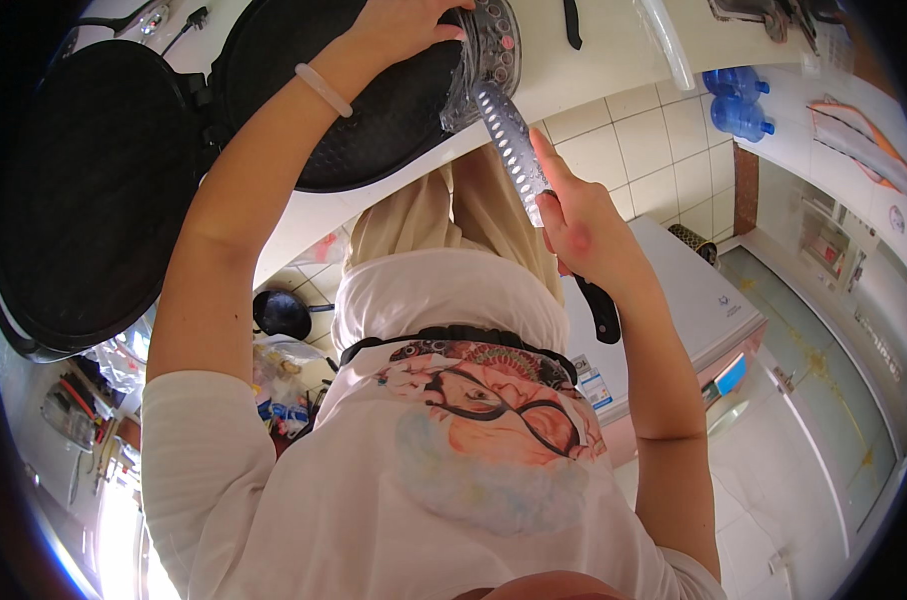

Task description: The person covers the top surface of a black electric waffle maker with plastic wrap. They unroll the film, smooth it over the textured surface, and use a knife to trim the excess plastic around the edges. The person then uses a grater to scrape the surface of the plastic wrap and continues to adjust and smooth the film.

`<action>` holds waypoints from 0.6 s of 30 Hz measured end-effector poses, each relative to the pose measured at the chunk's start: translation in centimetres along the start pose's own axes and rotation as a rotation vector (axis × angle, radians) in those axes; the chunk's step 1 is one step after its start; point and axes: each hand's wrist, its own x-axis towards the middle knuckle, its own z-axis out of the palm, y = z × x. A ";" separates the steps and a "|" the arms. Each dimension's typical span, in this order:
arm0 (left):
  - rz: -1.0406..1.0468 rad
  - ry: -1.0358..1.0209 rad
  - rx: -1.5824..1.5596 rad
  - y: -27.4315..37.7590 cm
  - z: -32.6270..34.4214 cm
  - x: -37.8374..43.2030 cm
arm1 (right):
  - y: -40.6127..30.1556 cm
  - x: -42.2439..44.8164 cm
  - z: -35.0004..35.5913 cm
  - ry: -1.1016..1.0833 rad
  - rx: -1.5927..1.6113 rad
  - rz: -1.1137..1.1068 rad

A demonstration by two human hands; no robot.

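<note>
My right hand (585,217) grips a santoku knife (507,139) with a dimpled blade and a black handle. Its tip reaches crumpled clear plastic film (465,97) on the rim of an electric griddle. The film lies beside the griddle's button panel (496,45) and seems to cover part of it. Over the round black cooking plate (378,112) extends my left hand (408,26), its thumb at the film's edge. The top of the picture cuts off some of its fingers, so its hold on the film is unclear. The griddle's black lid (86,195) is folded open to the left.
A black-handled utensil (572,24) and a clear plastic roll (667,45) lie on the white counter (588,75). At the back left are a power plug (196,19) and a ladle. A white chest appliance (671,300) stands right of my legs; a frying pan (282,313) is below left.
</note>
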 end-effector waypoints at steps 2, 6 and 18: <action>0.005 0.003 0.003 0.0 0.1 -0.1 | -0.6 -0.4 -0.1 -0.031 0.030 0.044; 0.009 0.006 0.020 0.1 -0.2 -0.1 | -1.0 -1.1 0.3 -0.041 0.124 0.089; 0.300 -0.128 -0.040 3.1 0.6 -3.6 | -0.6 -1.6 1.2 -0.008 0.113 0.021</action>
